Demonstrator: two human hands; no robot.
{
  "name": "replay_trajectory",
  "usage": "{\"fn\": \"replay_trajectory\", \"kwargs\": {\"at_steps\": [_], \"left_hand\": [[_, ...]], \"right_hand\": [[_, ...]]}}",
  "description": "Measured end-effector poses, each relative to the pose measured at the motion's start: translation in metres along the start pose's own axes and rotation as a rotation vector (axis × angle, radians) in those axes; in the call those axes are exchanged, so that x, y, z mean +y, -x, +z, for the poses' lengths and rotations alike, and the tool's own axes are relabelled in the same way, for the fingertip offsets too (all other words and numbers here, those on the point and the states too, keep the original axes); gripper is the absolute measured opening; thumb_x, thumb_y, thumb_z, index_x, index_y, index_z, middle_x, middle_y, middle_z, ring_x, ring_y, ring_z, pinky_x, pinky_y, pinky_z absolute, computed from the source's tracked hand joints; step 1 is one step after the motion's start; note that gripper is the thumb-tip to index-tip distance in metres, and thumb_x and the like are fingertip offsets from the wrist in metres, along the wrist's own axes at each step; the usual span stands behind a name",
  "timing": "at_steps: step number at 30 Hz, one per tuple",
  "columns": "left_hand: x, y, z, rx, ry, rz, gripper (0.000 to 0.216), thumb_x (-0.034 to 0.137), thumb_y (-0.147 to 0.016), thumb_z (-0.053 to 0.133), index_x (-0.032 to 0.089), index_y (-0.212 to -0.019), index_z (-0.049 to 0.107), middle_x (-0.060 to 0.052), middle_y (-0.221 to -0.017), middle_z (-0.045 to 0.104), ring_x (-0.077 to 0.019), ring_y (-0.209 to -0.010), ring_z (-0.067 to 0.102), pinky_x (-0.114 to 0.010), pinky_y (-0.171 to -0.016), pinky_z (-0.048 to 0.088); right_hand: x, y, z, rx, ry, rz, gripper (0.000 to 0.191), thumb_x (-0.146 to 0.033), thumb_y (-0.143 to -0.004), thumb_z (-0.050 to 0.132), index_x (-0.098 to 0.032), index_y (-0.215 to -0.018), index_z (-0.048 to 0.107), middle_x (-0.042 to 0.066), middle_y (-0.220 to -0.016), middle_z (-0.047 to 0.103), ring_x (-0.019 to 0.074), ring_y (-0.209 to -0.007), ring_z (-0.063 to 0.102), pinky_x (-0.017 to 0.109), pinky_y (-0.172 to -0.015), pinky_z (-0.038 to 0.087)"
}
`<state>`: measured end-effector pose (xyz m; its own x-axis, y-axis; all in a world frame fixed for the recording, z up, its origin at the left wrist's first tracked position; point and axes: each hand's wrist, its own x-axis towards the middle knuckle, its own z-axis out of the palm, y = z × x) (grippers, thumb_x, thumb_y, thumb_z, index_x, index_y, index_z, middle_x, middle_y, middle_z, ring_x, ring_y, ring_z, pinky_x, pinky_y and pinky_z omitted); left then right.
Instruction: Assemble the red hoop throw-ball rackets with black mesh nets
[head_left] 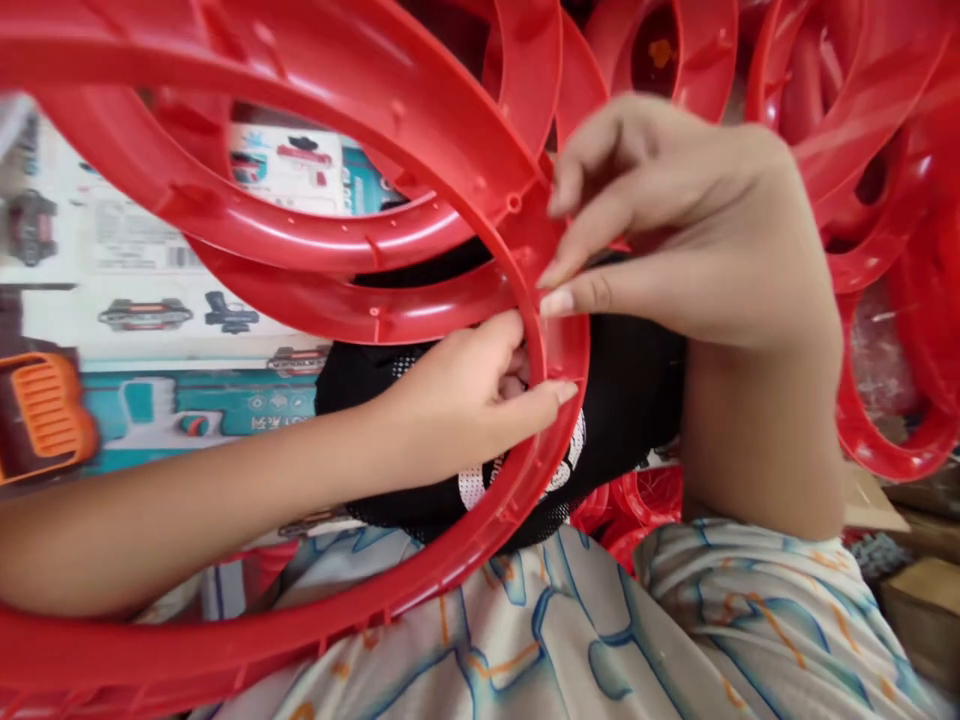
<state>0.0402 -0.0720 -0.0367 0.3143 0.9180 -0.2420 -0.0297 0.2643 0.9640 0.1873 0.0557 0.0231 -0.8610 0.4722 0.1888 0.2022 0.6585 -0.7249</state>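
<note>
A large red plastic ring [480, 540] with a ribbed channel curves across my lap and up toward the upper left. My left hand [480, 400] grips its right-hand side, thumb on the outer channel and fingers curled inside. Just above, my right hand [667, 220] is closed in a pinch, thumb and fingertips at the ring's channel. Whatever lies between those fingertips is too small or blurred to make out. Other red ring parts [315, 235] cross behind the held ring at the upper left.
More red rings [892, 200] are heaped at the upper right. Printed boxes [142, 240] with toy pictures stand at the left, beside an orange plastic part [49, 415]. Black cloth [630, 390] lies behind my hands. A cardboard box [926, 600] sits at the lower right.
</note>
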Motion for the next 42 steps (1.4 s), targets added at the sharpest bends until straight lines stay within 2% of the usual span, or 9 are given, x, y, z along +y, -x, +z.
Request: {"fn": "replay_trajectory", "kwargs": {"at_steps": [4,8,12,15,18,22,31,37,42], "left_hand": [[0.004,-0.001,0.0,-0.014,0.074,-0.003,0.016,0.023,-0.087,0.06,0.02,-0.1,0.05,-0.001,-0.088,0.066,-0.0165,-0.083,0.07,-0.031,-0.077,0.061],[0.007,0.003,-0.003,-0.065,0.122,-0.053,0.024,0.022,-0.085,0.066,0.021,-0.102,0.049,-0.001,-0.095,0.067,-0.0169,-0.09,0.072,-0.03,-0.08,0.062],[0.011,0.013,-0.003,-0.139,0.098,-0.115,0.056,0.01,-0.073,0.075,0.025,-0.115,0.042,-0.001,-0.107,0.067,-0.0168,-0.092,0.073,-0.027,-0.078,0.062],[0.015,0.019,0.003,-0.128,0.062,-0.12,0.076,0.001,-0.071,0.07,0.027,-0.13,0.031,-0.003,-0.119,0.061,-0.0151,-0.095,0.072,-0.03,-0.088,0.062],[0.017,0.023,0.011,-0.104,0.027,-0.114,0.073,-0.002,-0.073,0.063,0.025,-0.132,0.028,-0.004,-0.119,0.059,-0.0127,-0.094,0.07,-0.031,-0.093,0.061],[0.012,0.026,0.02,-0.008,-0.008,-0.069,0.065,-0.003,-0.071,0.061,0.023,-0.124,0.034,-0.003,-0.113,0.059,-0.0135,-0.094,0.069,-0.027,-0.084,0.062],[-0.016,0.028,0.023,0.048,-0.208,0.047,0.092,0.002,-0.071,0.062,0.026,-0.148,0.016,-0.012,-0.134,0.052,-0.0315,-0.128,0.055,-0.046,-0.101,0.055],[-0.024,0.025,0.02,0.038,-0.188,0.09,0.091,0.004,-0.072,0.064,0.025,-0.148,0.018,-0.013,-0.131,0.053,-0.0317,-0.121,0.058,-0.048,-0.097,0.057],[-0.017,0.024,0.018,-0.044,-0.104,0.071,0.087,0.007,-0.076,0.064,0.025,-0.145,0.014,-0.008,-0.116,0.059,-0.0226,-0.099,0.065,-0.044,-0.091,0.06]], "right_hand": [[0.018,0.001,0.008,0.042,-0.157,-0.042,0.024,-0.043,-0.077,0.081,-0.022,-0.089,0.077,-0.005,-0.112,0.062,0.0103,-0.12,0.053,0.024,-0.106,0.046],[0.02,0.004,0.013,0.052,-0.182,-0.046,0.028,-0.042,-0.081,0.078,-0.017,-0.091,0.074,-0.004,-0.119,0.065,0.0115,-0.124,0.054,0.026,-0.112,0.045],[0.011,0.006,0.015,0.058,-0.11,-0.007,0.019,-0.033,-0.085,0.076,-0.016,-0.09,0.072,-0.008,-0.093,0.071,0.0104,-0.104,0.064,0.026,-0.097,0.053],[0.008,0.006,0.016,0.102,-0.095,0.001,0.026,-0.041,-0.083,0.076,-0.016,-0.088,0.072,-0.012,-0.086,0.069,0.0083,-0.1,0.062,0.024,-0.091,0.051],[0.006,0.007,0.018,0.12,-0.086,0.002,0.034,-0.048,-0.084,0.071,-0.014,-0.086,0.071,-0.014,-0.081,0.066,0.0087,-0.106,0.057,0.027,-0.096,0.046],[0.005,0.006,0.02,0.14,-0.116,0.016,0.014,-0.025,-0.084,0.077,-0.012,-0.085,0.072,-0.006,-0.079,0.068,0.0108,-0.101,0.059,0.028,-0.1,0.048],[0.01,0.011,0.025,0.199,-0.292,-0.02,0.004,-0.017,-0.081,0.076,-0.015,-0.082,0.073,0.002,-0.093,0.068,0.0114,-0.086,0.062,0.025,-0.077,0.052],[0.013,0.012,0.027,0.21,-0.329,-0.001,0.005,-0.018,-0.081,0.075,-0.015,-0.083,0.072,0.001,-0.093,0.064,0.01,-0.084,0.059,0.025,-0.077,0.049],[0.012,0.014,0.021,0.111,-0.304,-0.001,0.007,-0.021,-0.082,0.073,-0.015,-0.082,0.069,0.001,-0.095,0.061,0.0097,-0.085,0.057,0.024,-0.076,0.048]]}}
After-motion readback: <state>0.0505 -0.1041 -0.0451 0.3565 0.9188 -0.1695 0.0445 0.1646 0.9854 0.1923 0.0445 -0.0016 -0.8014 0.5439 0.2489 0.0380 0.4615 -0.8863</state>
